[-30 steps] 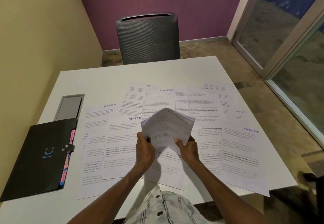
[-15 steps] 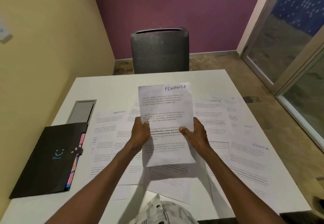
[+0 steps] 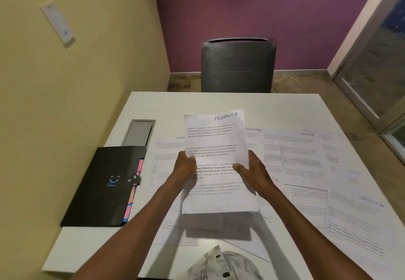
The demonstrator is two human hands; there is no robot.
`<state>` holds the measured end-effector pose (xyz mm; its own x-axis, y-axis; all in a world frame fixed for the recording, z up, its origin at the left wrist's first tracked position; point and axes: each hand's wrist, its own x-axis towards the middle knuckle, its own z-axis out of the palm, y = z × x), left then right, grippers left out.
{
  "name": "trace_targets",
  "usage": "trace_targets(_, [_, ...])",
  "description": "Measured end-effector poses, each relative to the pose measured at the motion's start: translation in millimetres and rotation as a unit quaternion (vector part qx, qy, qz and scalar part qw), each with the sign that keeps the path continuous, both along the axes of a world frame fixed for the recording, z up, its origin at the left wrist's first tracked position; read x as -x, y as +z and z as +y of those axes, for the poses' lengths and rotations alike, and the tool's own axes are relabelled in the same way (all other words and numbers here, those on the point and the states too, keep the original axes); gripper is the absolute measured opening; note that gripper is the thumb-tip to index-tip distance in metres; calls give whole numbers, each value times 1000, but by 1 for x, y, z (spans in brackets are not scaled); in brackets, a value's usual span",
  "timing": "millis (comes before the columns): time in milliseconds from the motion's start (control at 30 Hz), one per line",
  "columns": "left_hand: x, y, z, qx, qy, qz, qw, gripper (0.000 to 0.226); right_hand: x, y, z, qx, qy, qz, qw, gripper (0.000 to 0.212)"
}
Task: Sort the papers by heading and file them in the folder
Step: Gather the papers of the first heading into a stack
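My left hand point(image 3: 185, 167) and right hand point(image 3: 252, 170) grip the FINANCE sheet point(image 3: 215, 148) by its sides, raised right of the closed black folder point(image 3: 103, 187).

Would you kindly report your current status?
Both hands, left and right, grip the FINANCE sheet. Folder closed at left. Nothing in the way.

Both bare forearms extend forward from the lower edge of the view and converge on the FINANCE sheet point(image 3: 217, 161), which is raised upright. The left hand point(image 3: 185, 169) grips its left edge, thumb in front and fingers behind. The right hand point(image 3: 252, 173) holds its right edge, thumb pressed on the printed face, knuckles turned outward.
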<state>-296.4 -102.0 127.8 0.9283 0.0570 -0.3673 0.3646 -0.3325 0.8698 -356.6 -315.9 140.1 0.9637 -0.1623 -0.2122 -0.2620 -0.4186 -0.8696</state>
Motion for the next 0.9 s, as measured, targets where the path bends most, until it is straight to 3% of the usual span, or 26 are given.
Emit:
trace_targets(100, [1,-16,35,38,81,39,995,21,-6,-8,28,2,3,36,999,38])
trace_targets(133, [0,-24,50,31,112,46,992,29,-8,-12,37,-2,2,48,999,37])
trace_targets(233, [-3,-53,106,-60,145,42,987,39,-12,-25,60,-4,-7,83,997,40])
trace_targets(333, [0,-75,157,-137,169,39,975,17,-15,-33,81,9,-13,100,995,40])
trace_targets(533, [5,-113,231,-301,135,47,943,12,-19,-41,120,18,-20,120,992,37])
trace_targets(733, [7,-116,242,-385,61,106,915,77,-30,-49,147,28,-15,131,991,34])
trace_targets(900, [1,-123,246,-448,13,100,888,90,-45,-52,162,11,-3,130,991,35])
